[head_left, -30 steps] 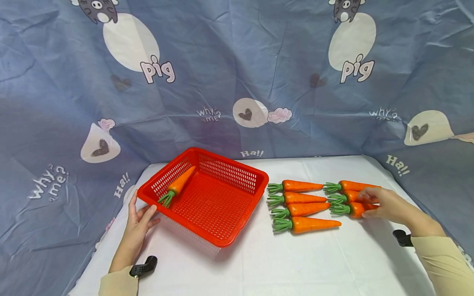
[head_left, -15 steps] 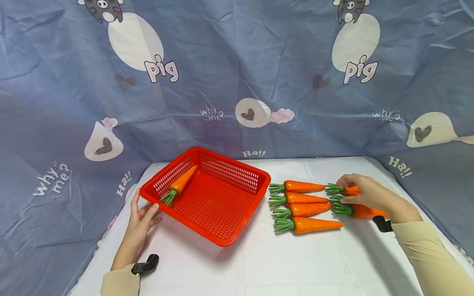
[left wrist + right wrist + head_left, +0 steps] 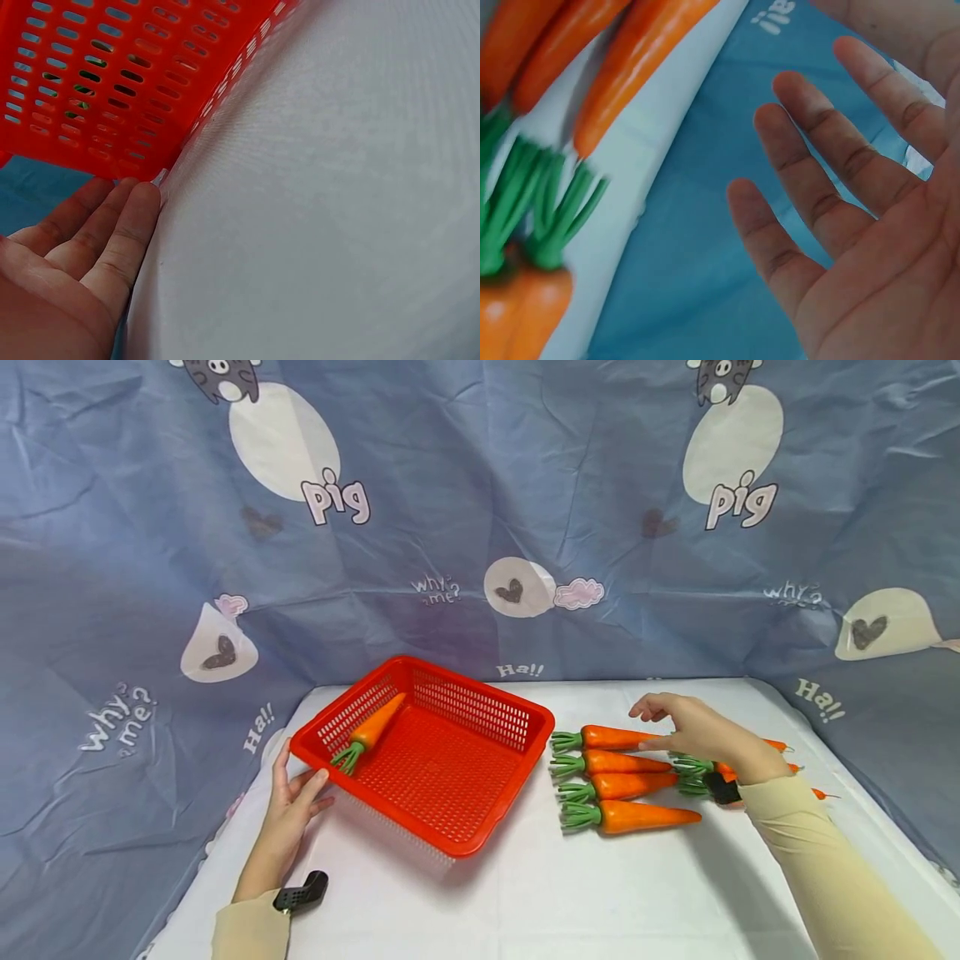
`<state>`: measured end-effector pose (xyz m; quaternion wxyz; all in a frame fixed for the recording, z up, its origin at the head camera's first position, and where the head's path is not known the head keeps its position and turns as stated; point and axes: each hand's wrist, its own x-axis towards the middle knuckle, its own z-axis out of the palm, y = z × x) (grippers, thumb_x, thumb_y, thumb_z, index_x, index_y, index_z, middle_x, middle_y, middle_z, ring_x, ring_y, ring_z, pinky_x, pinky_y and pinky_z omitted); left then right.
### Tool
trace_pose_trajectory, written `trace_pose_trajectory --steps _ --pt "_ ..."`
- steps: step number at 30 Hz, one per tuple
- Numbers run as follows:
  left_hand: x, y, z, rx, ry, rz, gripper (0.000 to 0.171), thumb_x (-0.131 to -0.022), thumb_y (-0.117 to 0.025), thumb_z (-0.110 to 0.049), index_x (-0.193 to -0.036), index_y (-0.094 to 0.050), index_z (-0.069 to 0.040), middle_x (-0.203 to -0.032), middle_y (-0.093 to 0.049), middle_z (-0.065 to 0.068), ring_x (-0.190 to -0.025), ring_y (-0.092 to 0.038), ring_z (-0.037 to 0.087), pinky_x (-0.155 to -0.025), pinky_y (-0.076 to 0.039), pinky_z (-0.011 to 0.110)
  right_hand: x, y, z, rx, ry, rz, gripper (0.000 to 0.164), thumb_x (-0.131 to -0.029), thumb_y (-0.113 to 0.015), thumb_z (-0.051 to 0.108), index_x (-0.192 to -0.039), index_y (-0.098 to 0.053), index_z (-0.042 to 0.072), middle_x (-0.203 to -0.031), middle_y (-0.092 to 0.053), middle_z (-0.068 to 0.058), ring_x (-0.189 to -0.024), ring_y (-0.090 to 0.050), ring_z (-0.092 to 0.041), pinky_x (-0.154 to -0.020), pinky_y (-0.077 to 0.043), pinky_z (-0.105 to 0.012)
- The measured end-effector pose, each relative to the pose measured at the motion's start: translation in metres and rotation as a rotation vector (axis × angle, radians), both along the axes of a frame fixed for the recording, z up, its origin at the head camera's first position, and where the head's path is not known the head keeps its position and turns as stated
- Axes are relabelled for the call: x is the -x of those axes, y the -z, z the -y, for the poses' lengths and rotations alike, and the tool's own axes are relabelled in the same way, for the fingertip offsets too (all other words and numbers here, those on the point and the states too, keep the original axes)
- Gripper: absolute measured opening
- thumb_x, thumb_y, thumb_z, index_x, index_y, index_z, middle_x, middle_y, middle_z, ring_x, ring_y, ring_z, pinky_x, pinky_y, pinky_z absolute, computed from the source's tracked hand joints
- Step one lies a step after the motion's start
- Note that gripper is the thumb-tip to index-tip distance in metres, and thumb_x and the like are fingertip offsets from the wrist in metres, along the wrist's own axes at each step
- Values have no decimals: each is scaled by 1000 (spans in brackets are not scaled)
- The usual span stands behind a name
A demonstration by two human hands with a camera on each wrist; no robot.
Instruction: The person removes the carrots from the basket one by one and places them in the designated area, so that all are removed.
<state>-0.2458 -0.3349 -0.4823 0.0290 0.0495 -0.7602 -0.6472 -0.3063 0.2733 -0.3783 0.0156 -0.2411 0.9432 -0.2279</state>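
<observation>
My left hand (image 3: 291, 810) is at the near left corner of a red plastic basket (image 3: 491, 827), its thumb on the rim and its index finger against the outside of the corner. In the left wrist view, straight fingers (image 3: 124, 229) reach the bottom of the basket's slotted wall (image 3: 112, 86). One carrot (image 3: 377, 720) with green stems lies inside the basket along its left wall. My right hand (image 3: 693, 731) holds nothing, fingers spread, over the carrots to the right. A stacked column of several carrots (image 3: 648, 817) lies beside the basket.
Farther right, a second group of carrots (image 3: 774, 745) is partly hidden behind the right hand and sleeve. All lie on a white-covered table (image 3: 600, 893). A blue printed cloth (image 3: 420, 510) hangs along the back and sides.
My right hand has moved left, from the right-hand carrots to above the left column's back carrot. My left hand stays at the basket corner. The view has shifted slightly.
</observation>
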Motion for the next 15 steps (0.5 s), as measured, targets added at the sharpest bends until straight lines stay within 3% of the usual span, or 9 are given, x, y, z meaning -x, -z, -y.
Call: trace_pose_trajectory --steps 10,15 --pt "0 0 0 -2 1 19 90 -113 -54 -35 -169 15 -48 -167 -36 21 -105 -64 -10 -91 -58 15 19 -3 40 36 -27 16 37 -92 -85 16 -126 -70 10 -116 -73 -8 -112 -66 -29 -98 -57 -52" --pt "0 1 0 -6 -1 24 90 -113 -55 -35 -168 14 -49 -167 -36 20 -106 -64 -9 -91 -58 15 26 -6 59 52 -33 55 40 -94 -84 16 -130 -69 11 -120 -73 -10 -116 -65 -31 -103 -57 -55"
